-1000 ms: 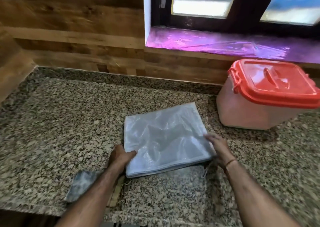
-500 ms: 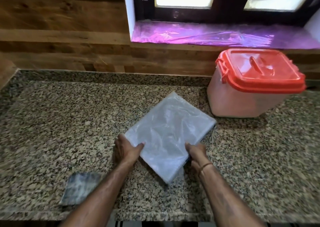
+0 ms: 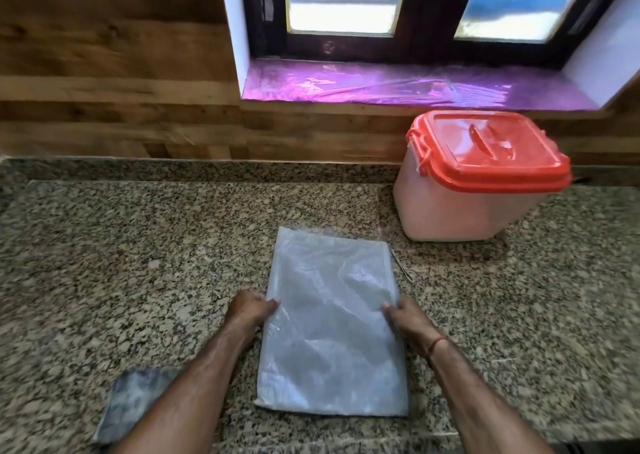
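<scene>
On the counter [image 3: 138, 263], folded sack [image 3: 332, 332] now straight rather than diagonal, left hand [image 3: 247, 310] and right hand [image 3: 407, 318] pinching its sides

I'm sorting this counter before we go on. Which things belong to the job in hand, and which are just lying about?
In hand:
- sack, folded flat, gripped at its side edges by the left hand and the right hand

Lying about:
- tub with red lid, apart from the sack
- cloth, beside the left forearm
- purple sheet
</scene>
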A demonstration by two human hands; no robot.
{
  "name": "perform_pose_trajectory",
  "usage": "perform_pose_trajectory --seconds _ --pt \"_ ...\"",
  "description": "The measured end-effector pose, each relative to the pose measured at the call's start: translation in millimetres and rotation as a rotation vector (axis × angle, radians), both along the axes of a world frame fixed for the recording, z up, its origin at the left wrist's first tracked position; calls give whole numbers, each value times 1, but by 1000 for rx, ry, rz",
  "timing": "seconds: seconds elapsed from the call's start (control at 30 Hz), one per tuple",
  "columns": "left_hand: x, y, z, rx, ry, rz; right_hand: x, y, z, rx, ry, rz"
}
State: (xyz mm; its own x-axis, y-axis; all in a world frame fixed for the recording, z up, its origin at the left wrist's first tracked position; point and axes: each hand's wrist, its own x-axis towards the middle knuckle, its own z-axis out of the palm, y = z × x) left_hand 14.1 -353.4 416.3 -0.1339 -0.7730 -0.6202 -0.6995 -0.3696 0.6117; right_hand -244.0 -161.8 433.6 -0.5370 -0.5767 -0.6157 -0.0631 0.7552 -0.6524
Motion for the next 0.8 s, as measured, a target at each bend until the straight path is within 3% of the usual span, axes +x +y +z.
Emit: perform_pose_trajectory --seconds 0.13,0.2,0.37,0.53,0.67,0.8 --pt "0 3 5 1 44 71 -4 3 8 83 140 -101" --pt "0 0 10 25 116 123 -7 -1 12 53 63 -161" --pt "1 -19 54 35 363 195 -11 -31 54 -215 -249 -416" --pt "3 -37 103 -167 488 264 -18 -59 104 -510 -320 -430" --pt "21 -31 97 -206 435 235 -14 -63 102 -521 -265 -406" --pt "38 10 78 -131 219 244 0 -44 64 -313 -128 -292"
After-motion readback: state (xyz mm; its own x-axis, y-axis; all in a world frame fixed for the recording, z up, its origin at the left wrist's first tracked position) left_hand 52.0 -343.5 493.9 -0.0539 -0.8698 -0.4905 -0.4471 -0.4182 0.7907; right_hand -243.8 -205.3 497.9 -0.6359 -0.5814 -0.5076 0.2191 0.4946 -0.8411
